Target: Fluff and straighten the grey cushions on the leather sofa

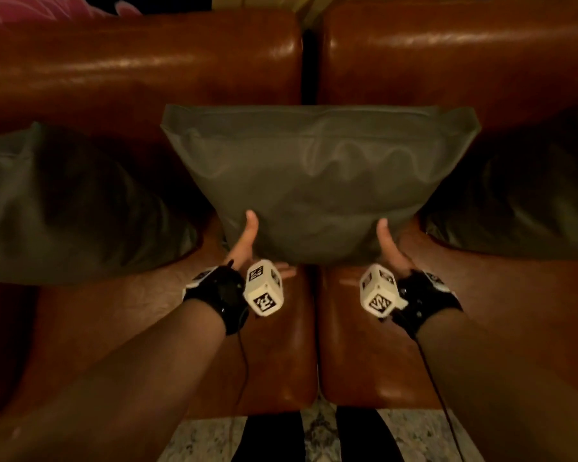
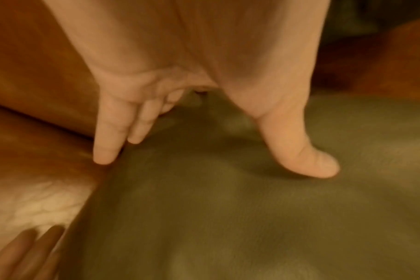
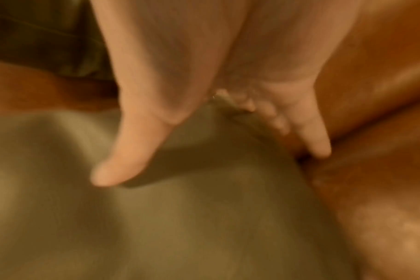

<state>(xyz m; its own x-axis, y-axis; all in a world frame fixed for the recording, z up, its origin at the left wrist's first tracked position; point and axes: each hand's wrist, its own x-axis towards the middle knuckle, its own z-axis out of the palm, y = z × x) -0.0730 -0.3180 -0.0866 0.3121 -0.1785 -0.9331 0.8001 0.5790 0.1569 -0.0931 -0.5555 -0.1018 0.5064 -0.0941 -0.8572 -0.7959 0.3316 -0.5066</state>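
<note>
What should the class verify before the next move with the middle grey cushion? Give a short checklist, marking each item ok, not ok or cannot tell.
1. Left hand grips the lower left corner of the middle cushion: ok.
2. Right hand grips the lower right corner: ok.
3. Thumbs lie on the cushion's front face: ok.
4. Fingers reach behind the cushion: ok, though their ends are hidden.
5. Cushion face smooth: not ok, ripples show near the top.
6. Cushion lifted off the sofa seat: cannot tell.
</note>
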